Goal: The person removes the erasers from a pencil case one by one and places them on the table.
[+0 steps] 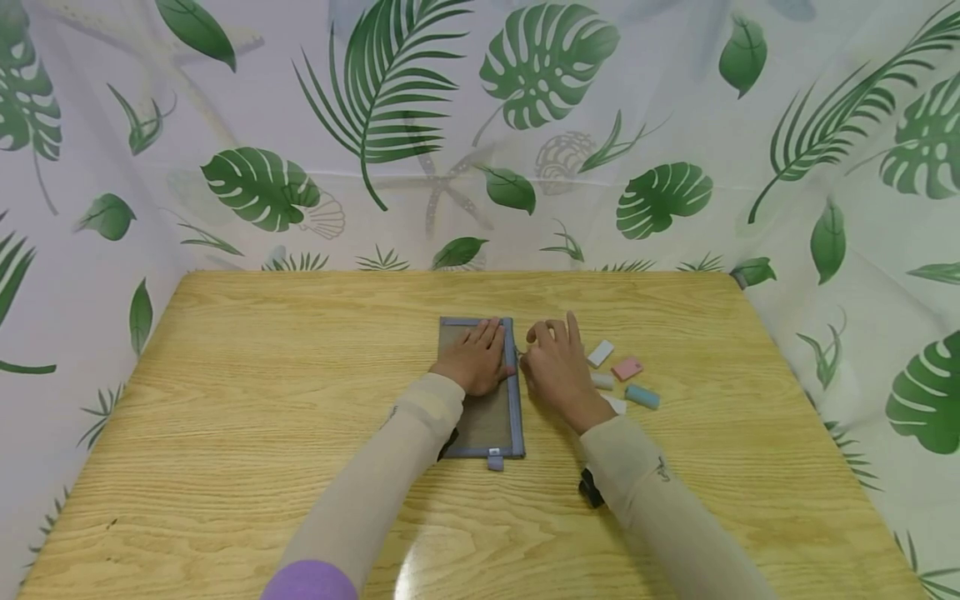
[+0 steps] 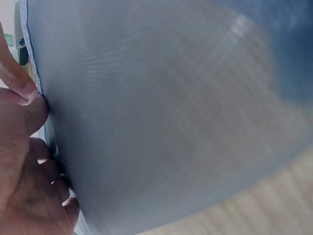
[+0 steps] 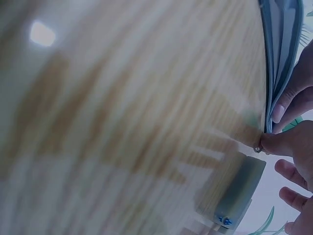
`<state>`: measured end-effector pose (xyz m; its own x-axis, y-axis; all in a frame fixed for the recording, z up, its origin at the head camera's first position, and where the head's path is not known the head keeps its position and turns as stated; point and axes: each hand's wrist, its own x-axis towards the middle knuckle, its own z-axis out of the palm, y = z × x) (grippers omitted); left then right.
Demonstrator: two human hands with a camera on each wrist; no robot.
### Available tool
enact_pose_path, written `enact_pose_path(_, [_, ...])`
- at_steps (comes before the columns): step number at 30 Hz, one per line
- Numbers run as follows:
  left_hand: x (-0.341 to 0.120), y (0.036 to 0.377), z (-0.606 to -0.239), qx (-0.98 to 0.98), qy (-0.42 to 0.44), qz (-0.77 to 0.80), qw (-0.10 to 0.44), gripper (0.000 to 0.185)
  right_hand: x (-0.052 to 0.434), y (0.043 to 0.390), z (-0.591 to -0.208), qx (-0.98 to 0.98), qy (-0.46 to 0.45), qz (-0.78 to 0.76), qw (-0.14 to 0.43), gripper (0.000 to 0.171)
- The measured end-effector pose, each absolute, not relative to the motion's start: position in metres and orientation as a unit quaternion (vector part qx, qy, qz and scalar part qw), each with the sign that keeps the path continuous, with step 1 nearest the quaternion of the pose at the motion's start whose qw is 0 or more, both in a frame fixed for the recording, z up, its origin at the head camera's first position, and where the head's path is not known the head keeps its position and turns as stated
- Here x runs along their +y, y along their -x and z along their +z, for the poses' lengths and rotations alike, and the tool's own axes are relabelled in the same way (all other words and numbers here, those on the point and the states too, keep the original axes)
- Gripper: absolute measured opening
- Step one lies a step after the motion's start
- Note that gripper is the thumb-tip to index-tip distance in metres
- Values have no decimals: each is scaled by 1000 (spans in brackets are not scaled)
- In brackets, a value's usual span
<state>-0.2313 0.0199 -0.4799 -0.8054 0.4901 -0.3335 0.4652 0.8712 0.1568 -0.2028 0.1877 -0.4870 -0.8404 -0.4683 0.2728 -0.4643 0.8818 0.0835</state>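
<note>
A flat mesh zipper pouch [image 1: 487,421] with blue-grey trim lies upright before me on the table. My left hand [image 1: 474,360] rests on its upper part, fingers stretched out across the mesh and thumb at the right edge. The mesh [image 2: 161,122] fills most of the left wrist view. At the pouch's right edge, my right hand [image 1: 557,367] pinches a small metal zipper pull [image 3: 257,148] between thumb and forefinger, the other fingers loosely raised. In the right wrist view the pouch's edge [image 3: 282,49] gapes beyond the pull, showing layers inside.
Right of my right hand lie several small blocks like erasers: a white one [image 1: 601,353], a pink one [image 1: 627,368] and a blue one [image 1: 642,397]. A fabric tab [image 1: 495,461] sticks out from the pouch's near edge. A leaf-print curtain [image 1: 450,125] stands behind the wooden table [image 1: 300,350].
</note>
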Motion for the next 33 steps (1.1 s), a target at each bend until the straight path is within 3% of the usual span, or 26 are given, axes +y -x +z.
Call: enact_pose_path(33, [21,233,-482,952,-247,17,181,75,188,190,-487,-957,-248,-24,146,14])
